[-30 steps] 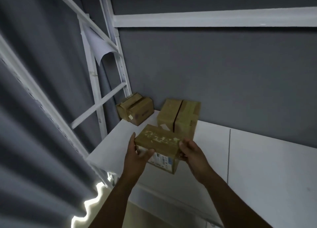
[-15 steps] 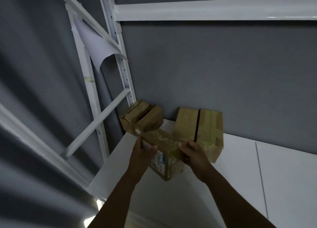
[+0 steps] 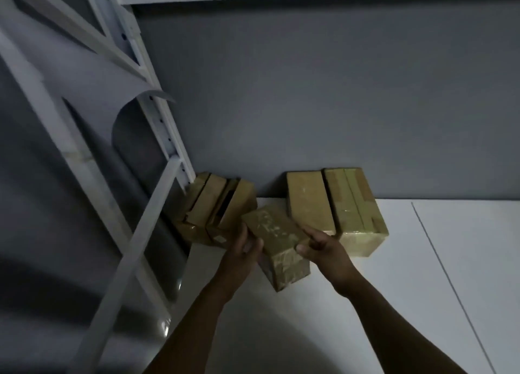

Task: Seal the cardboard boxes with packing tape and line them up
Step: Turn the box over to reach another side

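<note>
- Since half a second ago, the held box [image 3: 277,234] has been carried closer to the wall. It has turned so that its long side points into the gap between the boxes already set there. The printed label seen earlier on its side is now out of sight.
- The grey wall [image 3: 309,92] fills the back of the view.
- The white shelf board [image 3: 422,275] runs along the foot of the wall, with a thin seam crossing it on the right.
- The white rack frame [image 3: 164,127] stands at the left, its upright punched with holes and a diagonal brace crossing in front.
- A paper sheet [image 3: 92,92] hangs from the frame with its lower corner curled up.
- The taped box [image 3: 357,207] stands against the wall with glossy tape down its top.
- The plain box [image 3: 309,202] stands against the wall too, touching the taped box on its left side.
- The corner box [image 3: 216,205] sits tilted beside the upright, with dark slits between its flaps.
- The held box is tilted, in front of the gap between the corner box and the plain box. Whether its near end touches the board cannot be told.
- The left hand [image 3: 242,250] grips the box's left side, thumb on the top edge.
- The right hand [image 3: 323,247] grips the right side, fingers curled over the edge.
</note>
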A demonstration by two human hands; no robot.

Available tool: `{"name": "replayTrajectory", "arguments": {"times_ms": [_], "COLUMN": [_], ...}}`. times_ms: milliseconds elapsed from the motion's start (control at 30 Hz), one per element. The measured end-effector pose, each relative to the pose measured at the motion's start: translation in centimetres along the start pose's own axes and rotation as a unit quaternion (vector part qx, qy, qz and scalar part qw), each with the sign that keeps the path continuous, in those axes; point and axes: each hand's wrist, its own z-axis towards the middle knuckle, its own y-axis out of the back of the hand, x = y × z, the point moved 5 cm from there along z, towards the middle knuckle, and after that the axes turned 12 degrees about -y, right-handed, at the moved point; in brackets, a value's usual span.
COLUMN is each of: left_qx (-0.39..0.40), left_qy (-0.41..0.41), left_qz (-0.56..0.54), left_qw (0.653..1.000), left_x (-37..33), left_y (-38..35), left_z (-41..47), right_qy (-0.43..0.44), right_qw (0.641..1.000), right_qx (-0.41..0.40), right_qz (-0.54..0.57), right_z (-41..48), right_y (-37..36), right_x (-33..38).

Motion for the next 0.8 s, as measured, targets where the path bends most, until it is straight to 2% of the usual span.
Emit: {"name": "replayTrajectory", "arguments": {"times_ms": [200, 333, 400, 467, 567, 700, 800], "left_qx": [0.136, 0.184, 0.198, 0.192, 0.157, 0.164, 0.156], "left_qy": [-0.003, -0.001, -0.037, -0.094, -0.177, -0.215, -0.217], "left_qz": [0.027, 0.077, 0.134, 0.223, 0.316, 0.366, 0.380], "left_qw": [0.990, 0.980, 0.970, 0.951, 0.919, 0.890, 0.886], "left_x": [2.6, 3.9, 4.2, 4.2, 3.7, 3.4, 3.3], "left_y": [1.3, 1.6, 1.3, 1.0, 1.0, 0.5, -0.1], "left_z": [1.8, 1.9, 2.3, 2.4, 2.6, 3.3, 4.6], "right_qy": [-0.001, -0.020, -0.030, -0.008, 0.064, 0.146, 0.143], "right_qw": [0.993, 0.980, 0.971, 0.943, 0.879, 0.807, 0.789], "right_qx": [-0.106, -0.162, -0.175, -0.193, -0.257, -0.344, -0.354], "right_qz": [-0.043, -0.115, -0.161, -0.270, -0.396, -0.457, -0.482], "right_z": [0.7, 1.2, 1.8, 2.4, 2.7, 3.0, 3.9], "right_y": [-3.1, -4.3, -4.6, -4.8, -4.4, -2.4, -0.5], "right_x": [-3.1, -4.4, -4.7, -4.6, -3.3, -1.3, -0.9]}}
